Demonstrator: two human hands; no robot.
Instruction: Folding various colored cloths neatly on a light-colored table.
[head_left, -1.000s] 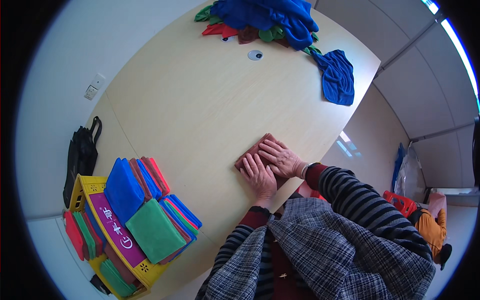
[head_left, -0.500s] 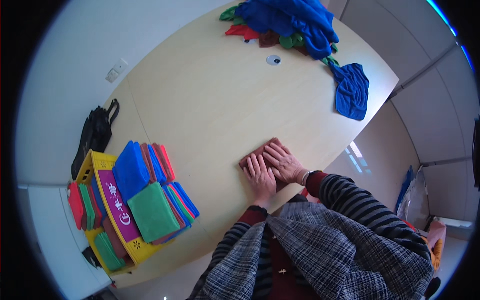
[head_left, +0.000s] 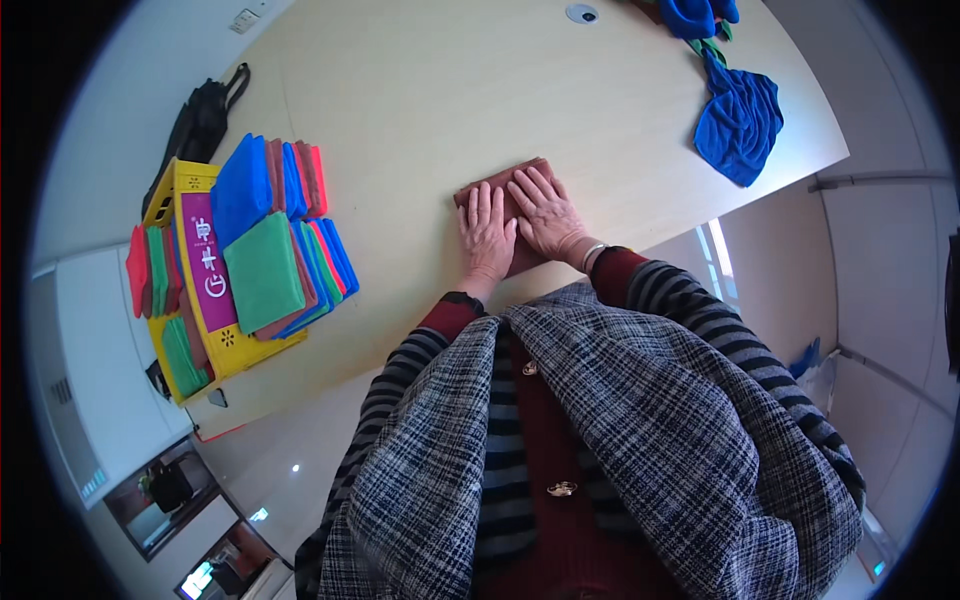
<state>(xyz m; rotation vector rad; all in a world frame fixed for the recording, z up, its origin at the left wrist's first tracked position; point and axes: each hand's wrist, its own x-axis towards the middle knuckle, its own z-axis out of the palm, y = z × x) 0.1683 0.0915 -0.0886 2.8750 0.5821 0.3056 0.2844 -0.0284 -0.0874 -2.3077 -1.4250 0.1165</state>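
Note:
A folded brown towel (head_left: 503,179) lies on the pale wooden table (head_left: 400,130), close to its near edge. My left hand (head_left: 485,238) rests flat on the left part of the towel, fingers stretched out. On its right part lies my right hand (head_left: 550,214), also flat, with the fingers slightly spread. Both hands touch the towel from above and grip nothing. Much of the towel is hidden under them.
At the left stands a yellow basket (head_left: 235,352) with stacked folded towels, a green towel (head_left: 265,272) and a blue towel (head_left: 240,190) among them. Behind it lies a black bag (head_left: 200,122). A crumpled blue towel (head_left: 740,120) lies at the far right table edge.
The view has tipped down toward me, so the table and everything on it appear higher in the picture. Both hands stay flat on the brown towel.

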